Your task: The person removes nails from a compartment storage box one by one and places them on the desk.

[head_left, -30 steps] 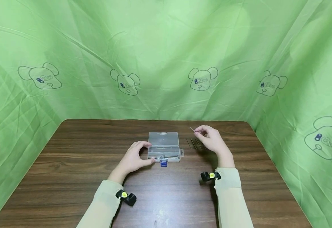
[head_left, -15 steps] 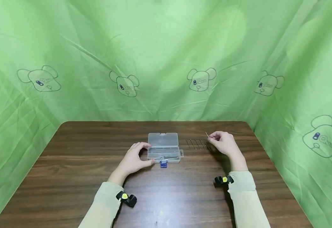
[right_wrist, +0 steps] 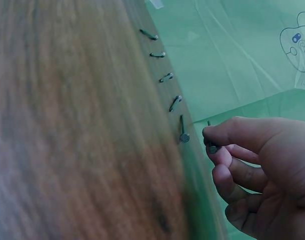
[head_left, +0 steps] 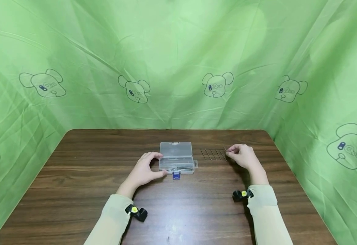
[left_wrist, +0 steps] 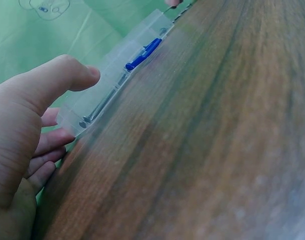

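A clear plastic box (head_left: 176, 162) stands on the table with its lid (head_left: 175, 149) tipped back and its blue latch (head_left: 176, 175) hanging at the front. Several nails lie in its front part. My left hand (head_left: 142, 172) holds the box by its left end, thumb at the front corner and fingers at the back and side. Right of the box, my right hand (head_left: 244, 157) pinches a nail (right_wrist: 213, 149) between thumb and fingertips. Beside it, several more nails lie in a slanted row, the closest being a flat-headed nail (right_wrist: 184, 136).
A brown wood-grain table (head_left: 178, 217) carries everything. Green curtains (head_left: 172, 51) with printed bear faces hang behind it and at both sides. A small clear hanging tab (head_left: 195, 164) sticks out at the box's right side.
My right hand has moved right and down toward the table with its nail, past the row. The row shows one more nail at its right. My left hand and the box stay put.
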Demonstrator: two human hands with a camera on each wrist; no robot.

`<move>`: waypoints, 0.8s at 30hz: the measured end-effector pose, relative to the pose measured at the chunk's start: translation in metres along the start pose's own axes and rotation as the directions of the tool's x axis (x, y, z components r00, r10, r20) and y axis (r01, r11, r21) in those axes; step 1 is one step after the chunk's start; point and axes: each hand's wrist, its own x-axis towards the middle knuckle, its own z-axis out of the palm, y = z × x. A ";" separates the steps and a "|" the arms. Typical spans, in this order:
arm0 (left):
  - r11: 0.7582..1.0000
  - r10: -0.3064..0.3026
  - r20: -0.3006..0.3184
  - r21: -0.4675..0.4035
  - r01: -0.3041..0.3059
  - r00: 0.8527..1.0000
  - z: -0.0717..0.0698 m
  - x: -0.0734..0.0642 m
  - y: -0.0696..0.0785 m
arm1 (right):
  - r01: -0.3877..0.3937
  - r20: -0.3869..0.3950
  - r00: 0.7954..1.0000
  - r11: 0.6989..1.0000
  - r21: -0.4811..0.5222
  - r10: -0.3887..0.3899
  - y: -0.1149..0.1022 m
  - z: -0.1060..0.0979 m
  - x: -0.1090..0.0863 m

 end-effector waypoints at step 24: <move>1.000 -0.006 0.009 -0.006 0.006 1.000 -0.002 0.000 0.003 | -0.013 0.051 0.999 1.000 -0.016 0.014 0.011 0.000 -0.002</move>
